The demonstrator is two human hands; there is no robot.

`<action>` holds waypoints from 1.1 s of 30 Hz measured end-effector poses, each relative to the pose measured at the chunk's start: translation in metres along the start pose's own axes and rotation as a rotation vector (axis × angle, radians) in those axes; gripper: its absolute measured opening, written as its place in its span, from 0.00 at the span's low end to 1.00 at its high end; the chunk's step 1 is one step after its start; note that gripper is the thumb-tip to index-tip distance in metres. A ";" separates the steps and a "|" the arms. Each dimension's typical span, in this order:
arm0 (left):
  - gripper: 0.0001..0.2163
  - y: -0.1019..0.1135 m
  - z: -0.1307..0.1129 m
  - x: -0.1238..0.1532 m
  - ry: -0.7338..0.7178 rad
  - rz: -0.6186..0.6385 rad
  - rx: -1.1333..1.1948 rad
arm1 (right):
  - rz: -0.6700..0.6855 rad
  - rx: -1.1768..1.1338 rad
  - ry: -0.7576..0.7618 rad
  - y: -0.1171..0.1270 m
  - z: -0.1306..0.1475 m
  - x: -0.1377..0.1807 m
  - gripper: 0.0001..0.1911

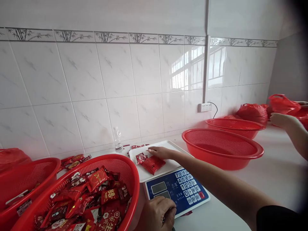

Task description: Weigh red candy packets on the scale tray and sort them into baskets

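Note:
A digital scale has a blue keypad panel (179, 189) and a white weighing tray (168, 167). On the tray lie a red packet (153, 164) and a smaller red-and-white packet (141, 158). My right hand (160, 152) reaches over the tray with fingers stretched flat, fingertips beside the small packet. At the scale's near corner my left hand (160, 213) is curled, with something small and dark in it that I cannot make out. A red basket (132, 175) heaped with red sweet packets stands just left of the scale.
A second red basket (36, 166) stands at far left, with loose packets (73, 160) behind it. A clear bottle (117, 139) stands by the wall. Two red baskets without packets (223, 160) (237, 124) sit to the right, beyond them red plastic bags (252, 112). Another person's hand (281, 120) reaches there.

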State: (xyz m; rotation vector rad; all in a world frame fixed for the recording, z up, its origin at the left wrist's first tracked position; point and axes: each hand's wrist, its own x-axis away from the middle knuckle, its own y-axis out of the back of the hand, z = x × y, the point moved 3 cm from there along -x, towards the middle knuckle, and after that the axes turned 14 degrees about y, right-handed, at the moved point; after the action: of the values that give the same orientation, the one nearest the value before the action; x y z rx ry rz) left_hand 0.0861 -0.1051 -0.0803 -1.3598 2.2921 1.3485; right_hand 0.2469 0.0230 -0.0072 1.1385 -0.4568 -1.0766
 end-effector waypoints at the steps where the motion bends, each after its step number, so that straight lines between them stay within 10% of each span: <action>1: 0.07 0.000 0.000 0.000 -0.001 -0.004 -0.002 | 0.013 -0.004 0.021 -0.001 0.005 0.001 0.26; 17: 0.06 0.000 0.003 -0.001 0.025 -0.002 0.006 | -0.052 0.122 0.217 -0.008 0.049 0.006 0.31; 25: 0.08 0.008 -0.001 -0.002 0.028 -0.015 -0.018 | -0.319 0.339 -0.285 0.064 -0.029 0.101 0.29; 33: 0.08 0.005 -0.002 -0.002 0.017 -0.025 0.005 | -0.197 0.429 -0.645 0.058 -0.075 0.195 0.26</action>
State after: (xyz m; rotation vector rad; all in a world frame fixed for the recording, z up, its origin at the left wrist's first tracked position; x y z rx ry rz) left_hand 0.0836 -0.1044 -0.0755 -1.3989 2.2801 1.3278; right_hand 0.4191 -0.1070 -0.0266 1.2054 -1.1421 -1.5707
